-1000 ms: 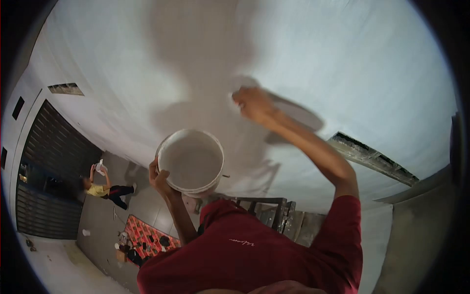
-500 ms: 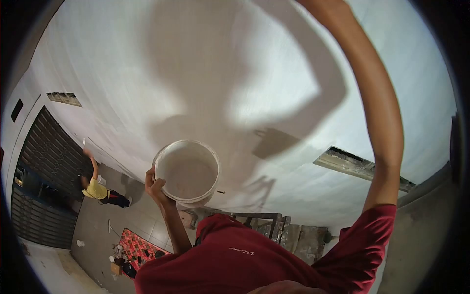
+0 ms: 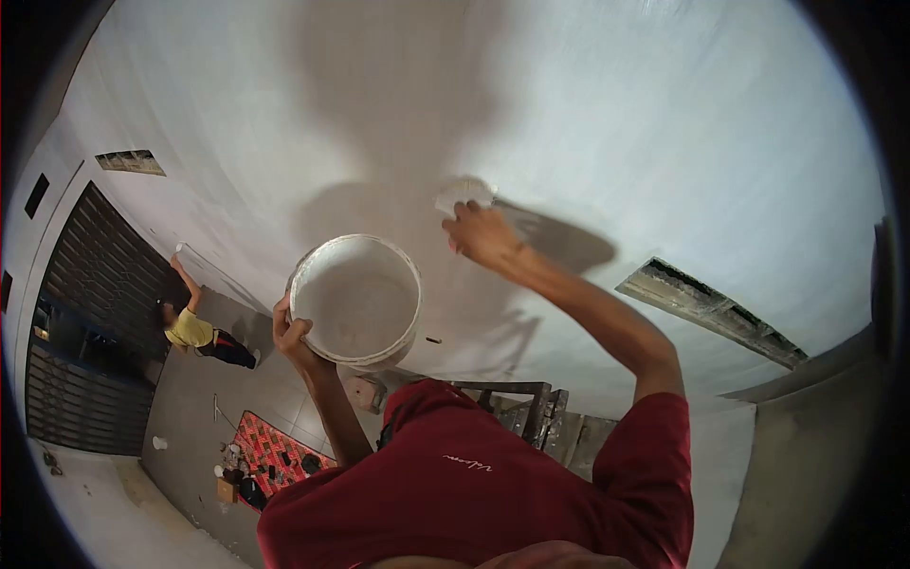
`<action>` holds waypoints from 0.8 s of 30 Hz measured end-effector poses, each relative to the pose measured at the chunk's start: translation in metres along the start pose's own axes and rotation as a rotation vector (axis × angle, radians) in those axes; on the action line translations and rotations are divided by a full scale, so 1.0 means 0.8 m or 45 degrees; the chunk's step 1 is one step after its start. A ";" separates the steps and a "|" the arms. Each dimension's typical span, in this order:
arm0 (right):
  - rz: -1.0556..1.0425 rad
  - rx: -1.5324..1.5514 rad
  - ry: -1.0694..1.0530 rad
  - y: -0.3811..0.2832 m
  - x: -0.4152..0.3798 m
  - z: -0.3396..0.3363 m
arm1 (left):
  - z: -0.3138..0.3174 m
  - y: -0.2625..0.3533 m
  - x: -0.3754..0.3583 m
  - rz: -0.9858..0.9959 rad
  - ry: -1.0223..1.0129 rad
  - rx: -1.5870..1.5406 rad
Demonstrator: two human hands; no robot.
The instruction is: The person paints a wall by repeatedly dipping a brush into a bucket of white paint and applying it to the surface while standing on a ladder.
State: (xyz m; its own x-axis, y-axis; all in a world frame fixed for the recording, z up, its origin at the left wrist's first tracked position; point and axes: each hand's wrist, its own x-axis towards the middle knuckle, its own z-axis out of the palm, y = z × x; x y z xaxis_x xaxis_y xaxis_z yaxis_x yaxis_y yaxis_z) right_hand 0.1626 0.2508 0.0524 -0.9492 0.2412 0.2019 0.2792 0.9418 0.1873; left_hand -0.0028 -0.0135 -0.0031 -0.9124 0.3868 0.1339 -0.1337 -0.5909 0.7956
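Observation:
My left hand [image 3: 296, 332] grips the side of a white bucket [image 3: 406, 332], its thumb at the rim. The bucket tilts toward me, and pale smears coat its rim and inside. In front of the wall [image 3: 588, 123], my right hand [image 3: 485, 235] is closed around a wide paintbrush [image 3: 463, 193]. Its pale bristles point up and fan out against the wall surface. Most of the brush handle is hidden by my fingers. The bucket is below and to the left of the brush.
Below me stands a dark frame with rungs [image 3: 531, 403]. Vent openings [image 3: 711, 308] break the wall at right and far left. A person in a yellow top [image 3: 192, 330] reaches to the wall near a metal gate [image 3: 100, 256]. A red patterned mat [image 3: 275, 455] with scattered items lies on the floor.
My right hand has come down from above the view to the wall near the bucket, bringing the paintbrush into sight. The bucket sits slightly higher in view, still in my left hand.

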 end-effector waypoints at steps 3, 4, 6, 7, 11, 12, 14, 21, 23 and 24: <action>-0.061 -0.027 0.452 0.072 0.053 -0.069 | -0.011 -0.007 0.003 0.187 -0.036 0.174; -0.102 0.145 0.427 0.106 0.081 -0.123 | -0.016 -0.010 0.003 0.270 -0.053 0.265; 0.257 0.094 0.341 0.076 0.081 -0.269 | -0.007 0.002 -0.008 0.272 -0.062 0.263; 0.195 -0.018 0.434 0.063 0.082 -0.314 | 0.000 0.005 -0.010 0.281 -0.061 0.253; -0.390 -0.123 1.049 0.037 0.083 -0.348 | -0.005 0.000 -0.012 0.134 0.006 0.172; -0.211 -0.299 0.982 0.036 0.085 -0.310 | -0.006 0.002 -0.012 0.041 0.024 0.127; 0.006 -0.484 0.753 0.038 0.084 -0.214 | -0.004 0.007 -0.008 -0.053 0.042 0.089; 0.113 0.139 0.102 -0.012 0.016 0.057 | 0.001 0.015 -0.014 -0.090 0.073 0.091; 0.250 0.371 -0.047 0.013 0.019 0.045 | -0.005 0.015 -0.011 -0.098 0.064 0.073; 0.073 0.188 0.182 0.044 0.028 0.037 | -0.008 0.014 -0.008 -0.104 0.056 0.037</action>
State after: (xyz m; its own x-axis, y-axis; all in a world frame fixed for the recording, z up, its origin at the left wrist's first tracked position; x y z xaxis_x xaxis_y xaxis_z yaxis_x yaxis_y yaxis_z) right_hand 0.1471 0.2965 0.0352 -0.8993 0.2696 0.3444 0.2978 0.9541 0.0309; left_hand -0.0008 -0.0269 0.0009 -0.9150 0.4011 0.0424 -0.1976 -0.5375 0.8198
